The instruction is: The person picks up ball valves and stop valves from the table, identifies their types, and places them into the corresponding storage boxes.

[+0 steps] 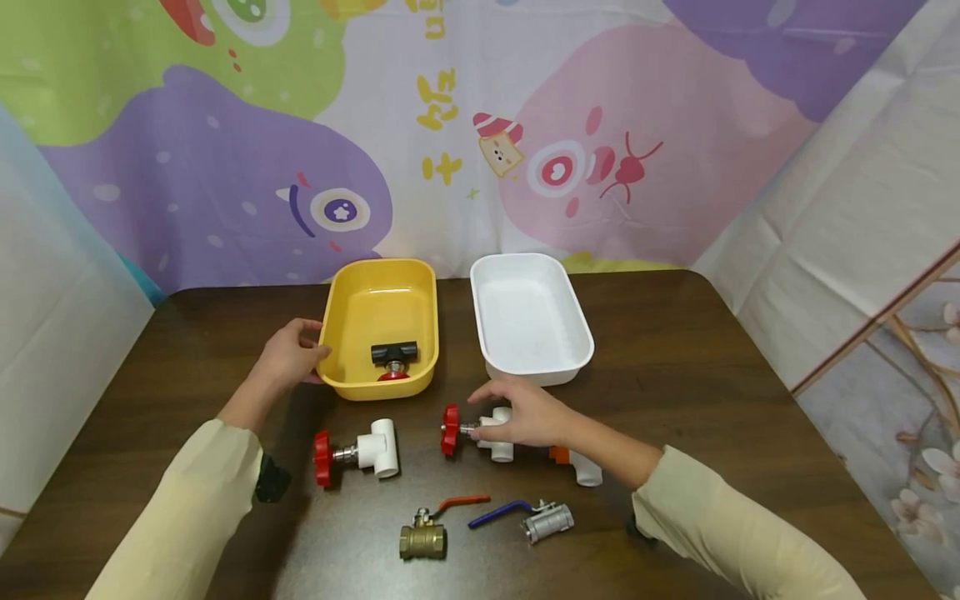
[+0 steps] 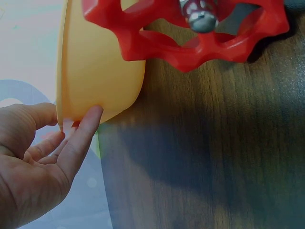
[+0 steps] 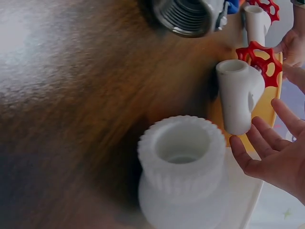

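Note:
My left hand (image 1: 288,354) holds the left rim of a yellow tray (image 1: 381,389), thumb at the rim and fingers along the outer wall. Inside that tray lies a black tee-shaped valve (image 1: 394,353) with a red handwheel. Over a white tee-shaped valve (image 1: 501,447) with a red handwheel (image 1: 449,429), my right hand (image 1: 534,412) has its fingers spread. The right wrist view shows its fingertips (image 3: 240,147) close beside the white body. A similar white valve (image 1: 378,450) lies left of it, its red wheel (image 2: 186,50) large in the left wrist view.
A white tray (image 1: 532,375) stands right of the yellow one. Nearer me lie a brass ball valve (image 1: 422,542) with an orange lever and a silver one (image 1: 547,523) with a blue lever. A white fitting (image 1: 587,469) with an orange part is partly hidden by my right forearm.

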Available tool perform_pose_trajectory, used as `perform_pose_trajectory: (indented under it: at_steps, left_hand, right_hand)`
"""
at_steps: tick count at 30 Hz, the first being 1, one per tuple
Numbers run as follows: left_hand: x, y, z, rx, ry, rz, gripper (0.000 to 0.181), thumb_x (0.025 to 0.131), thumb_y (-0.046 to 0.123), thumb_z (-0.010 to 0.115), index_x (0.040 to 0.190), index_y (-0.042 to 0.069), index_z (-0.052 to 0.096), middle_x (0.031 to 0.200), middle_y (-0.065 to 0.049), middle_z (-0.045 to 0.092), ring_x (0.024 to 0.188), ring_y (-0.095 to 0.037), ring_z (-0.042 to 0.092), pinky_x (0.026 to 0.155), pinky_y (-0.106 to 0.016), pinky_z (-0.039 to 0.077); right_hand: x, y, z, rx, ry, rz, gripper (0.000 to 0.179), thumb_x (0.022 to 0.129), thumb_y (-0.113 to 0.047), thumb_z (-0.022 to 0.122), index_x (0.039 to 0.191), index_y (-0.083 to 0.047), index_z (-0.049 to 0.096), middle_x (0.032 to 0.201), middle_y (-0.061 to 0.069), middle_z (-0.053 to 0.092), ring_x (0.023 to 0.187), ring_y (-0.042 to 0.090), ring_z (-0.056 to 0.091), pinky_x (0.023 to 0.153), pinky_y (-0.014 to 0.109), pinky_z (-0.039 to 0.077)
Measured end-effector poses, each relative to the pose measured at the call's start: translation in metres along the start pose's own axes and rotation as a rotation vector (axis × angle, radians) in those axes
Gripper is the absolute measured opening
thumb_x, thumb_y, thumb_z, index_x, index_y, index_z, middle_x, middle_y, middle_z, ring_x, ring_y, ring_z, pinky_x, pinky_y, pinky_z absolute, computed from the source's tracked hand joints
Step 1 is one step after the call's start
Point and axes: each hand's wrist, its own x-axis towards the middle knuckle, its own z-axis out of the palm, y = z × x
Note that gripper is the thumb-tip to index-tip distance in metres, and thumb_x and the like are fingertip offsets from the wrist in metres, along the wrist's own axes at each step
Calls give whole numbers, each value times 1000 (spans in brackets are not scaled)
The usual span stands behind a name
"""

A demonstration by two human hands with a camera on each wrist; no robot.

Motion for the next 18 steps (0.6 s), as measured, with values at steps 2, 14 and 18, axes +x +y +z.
perform_pose_trajectory:
  at_steps: [2,14,18]
  left_hand:
    - [0,0,0,2,2,2,54,95,13,51,140,-4,28,120,-30,45,89,-32,63,75,-42,58]
    - [1,-1,0,-5,-1,7,54,95,13,51,140,-4,27,120,-30,46,87,-30,64,76,-43,57]
    - [1,-1,0,-6,-5,4,55,95,14,51,141,-3,27,120,-29,45,87,-30,64,76,-43,57]
  right_hand:
    - [-1,1,1,-11,-3,-2,45,77,-35,74,115,-13,64,116,2,62,109,20,56,93,37,46]
    - [-5,8,9,-17,-24,-10,44,75,-36,76,112,-14,65,114,3,60,96,15,53,75,22,44]
    - [-5,9,11,-13,-33,-1,44,75,-36,76,113,-15,65,114,3,60,96,15,52,75,23,44]
